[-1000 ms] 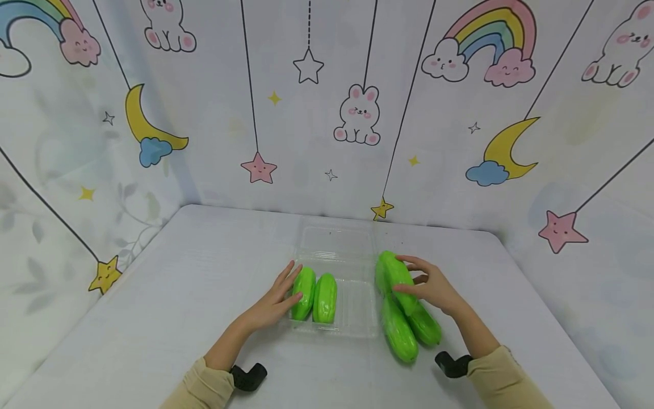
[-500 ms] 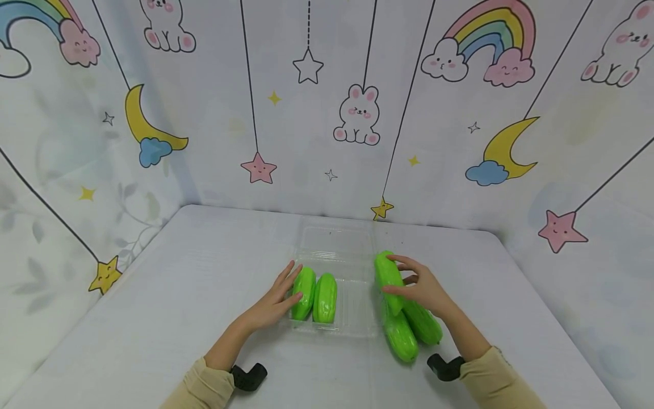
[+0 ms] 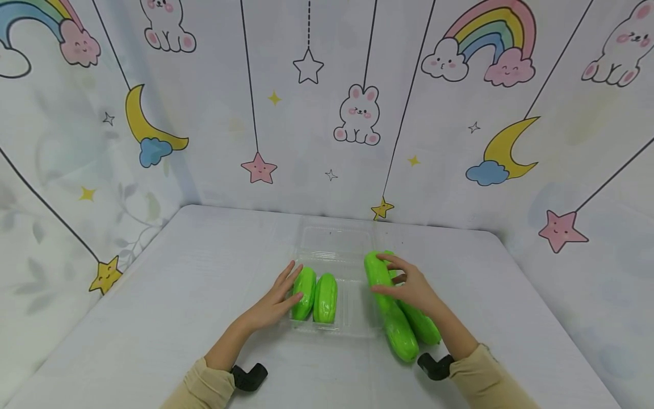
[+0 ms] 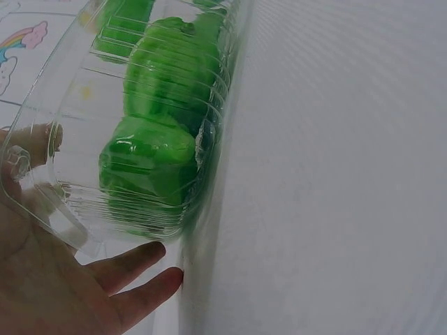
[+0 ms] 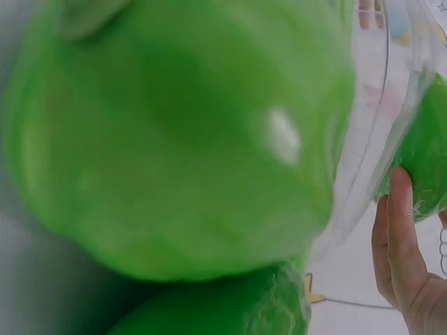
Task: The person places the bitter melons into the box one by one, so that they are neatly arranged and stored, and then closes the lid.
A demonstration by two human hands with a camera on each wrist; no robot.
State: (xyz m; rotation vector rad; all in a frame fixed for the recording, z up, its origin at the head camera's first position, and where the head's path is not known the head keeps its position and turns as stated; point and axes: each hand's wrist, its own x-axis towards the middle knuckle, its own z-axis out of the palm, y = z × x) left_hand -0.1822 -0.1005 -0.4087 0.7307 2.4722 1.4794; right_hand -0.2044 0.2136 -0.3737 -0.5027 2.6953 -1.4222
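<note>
My left hand rests at the left side of a clear plastic box, its fingers fairly straight and spread along the wall. Two bright green cucumbers lie side by side in the box's left part. Over the box's right edge my right hand holds another green cucumber, thumb on the near side and fingers on the far side. Below it, a long cucumber and one more cucumber lie outside the box. In the right wrist view a cucumber fills the foreground, blurred.
The box's clear lid lies folded back behind it. A white table carries everything, and a printed cloth hangs behind. Black curved pieces sit at both wrists.
My right hand has moved left with the cucumber, from over the pile to the box's right edge. My left hand and the two cucumbers in the box have stayed put.
</note>
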